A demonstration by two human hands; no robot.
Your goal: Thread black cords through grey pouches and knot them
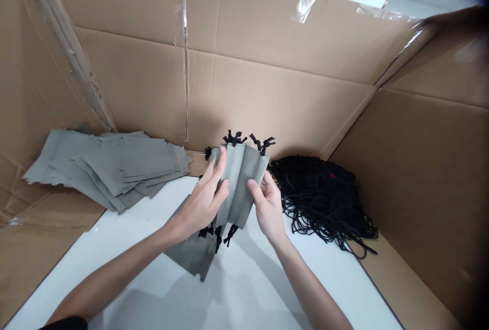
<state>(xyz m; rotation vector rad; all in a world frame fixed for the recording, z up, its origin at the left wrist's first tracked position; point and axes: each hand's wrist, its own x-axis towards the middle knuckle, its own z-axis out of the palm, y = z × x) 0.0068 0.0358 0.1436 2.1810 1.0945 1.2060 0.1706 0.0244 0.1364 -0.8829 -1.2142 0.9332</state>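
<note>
Both hands hold a grey fabric piece [239,182] up over the table, its surface folded lengthwise into ridges. Knotted black cord ends [235,138] stick out at its top edge, and more hang from the bottom. My left hand [204,197] is closed along the left side, thumb lying on the front. At the right edge, my right hand [267,202] pinches the fabric between thumb and fingers. Beneath, a flat grey fabric piece [194,258] lies on the table, partly hidden by my left hand. More grey fabric with black knots shows behind the held piece, mostly covered.
A loose pile of grey fabric pieces [114,164] lies at the left. To the right is a tangled heap of black cords [324,197]. Tall cardboard walls [275,101] enclose the back and sides of the white table [153,289]. A thin metal tip [199,154] shows behind my left hand.
</note>
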